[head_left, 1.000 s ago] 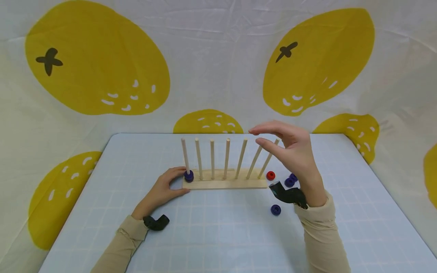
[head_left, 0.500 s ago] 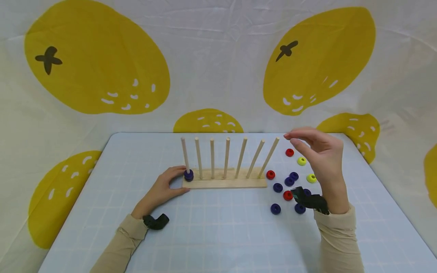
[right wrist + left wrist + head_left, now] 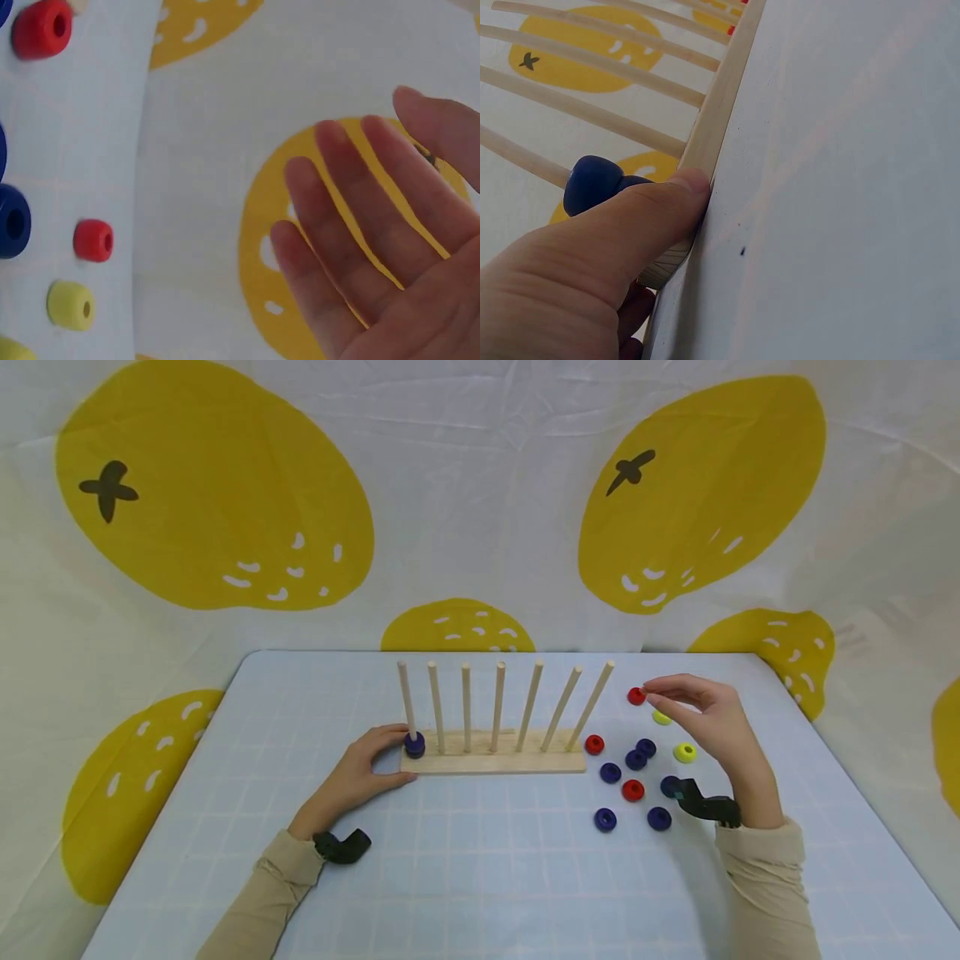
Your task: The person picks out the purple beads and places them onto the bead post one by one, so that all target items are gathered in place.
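Observation:
My left hand (image 3: 358, 783) grips the left end of a wooden peg rack (image 3: 495, 765), thumb along the front edge and other fingers behind. Dark blue beads (image 3: 591, 184) sit low on its leftmost peg; the other pegs are bare. Above the table at the right, my right hand (image 3: 708, 717) holds nothing. Its fingers (image 3: 349, 187) are extended, with the thumb apart from them in the right wrist view. Nearest to its fingertips in the head view is a red bead (image 3: 636, 696), with a yellow bead (image 3: 662, 717) partly visible beneath the hand.
Several loose blue beads (image 3: 659, 818) lie on the table (image 3: 480, 877) right of the rack. Among them are a red bead (image 3: 633, 790), another red bead (image 3: 594, 744) by the rack's right end and a yellow bead (image 3: 684, 752). A lemon-print cloth (image 3: 480, 510) hangs behind.
My right hand has moved right, away from the pegs, and then lower over the loose beads, uncovering several of them. The left hand has stayed on the rack.

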A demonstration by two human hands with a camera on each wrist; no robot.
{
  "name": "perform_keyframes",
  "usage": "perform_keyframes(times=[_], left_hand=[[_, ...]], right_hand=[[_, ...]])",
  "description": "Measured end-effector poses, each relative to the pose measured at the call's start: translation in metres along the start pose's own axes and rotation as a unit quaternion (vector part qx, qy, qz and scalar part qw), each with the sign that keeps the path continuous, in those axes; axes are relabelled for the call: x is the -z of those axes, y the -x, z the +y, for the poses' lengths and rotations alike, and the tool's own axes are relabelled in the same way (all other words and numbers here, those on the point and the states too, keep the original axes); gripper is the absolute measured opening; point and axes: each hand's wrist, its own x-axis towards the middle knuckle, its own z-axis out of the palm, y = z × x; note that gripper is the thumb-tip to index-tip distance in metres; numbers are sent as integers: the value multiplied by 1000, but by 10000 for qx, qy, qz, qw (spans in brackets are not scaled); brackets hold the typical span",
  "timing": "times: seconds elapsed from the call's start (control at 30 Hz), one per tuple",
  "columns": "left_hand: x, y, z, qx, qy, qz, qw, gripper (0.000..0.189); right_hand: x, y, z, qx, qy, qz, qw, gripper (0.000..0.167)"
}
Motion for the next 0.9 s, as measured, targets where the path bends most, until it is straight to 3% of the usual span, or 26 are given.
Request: perform_keyframes(times=[0.13, 0.23, 0.57, 0.73, 0.9], left_hand=[[2, 0, -1, 79, 7, -2, 10000, 60], [2, 0, -1, 43, 37, 1, 10000, 60], [2, -2, 2, 70, 169, -29, 9998, 60], [1, -1, 1, 183, 187, -79, 9996, 60], [0, 0, -2, 79, 152, -39, 9998, 60]], right_hand=[[-2, -3, 18, -358, 429, -818, 9951, 33], [-2, -5, 30, -427, 525, -1195, 9905, 34], [0, -6, 61, -712, 916, -1654, 9794, 28], [-4, -5, 66, -764, 1004, -1805, 9755, 27], [-7, -4, 68, -894, 1060, -1942, 9711, 28]])
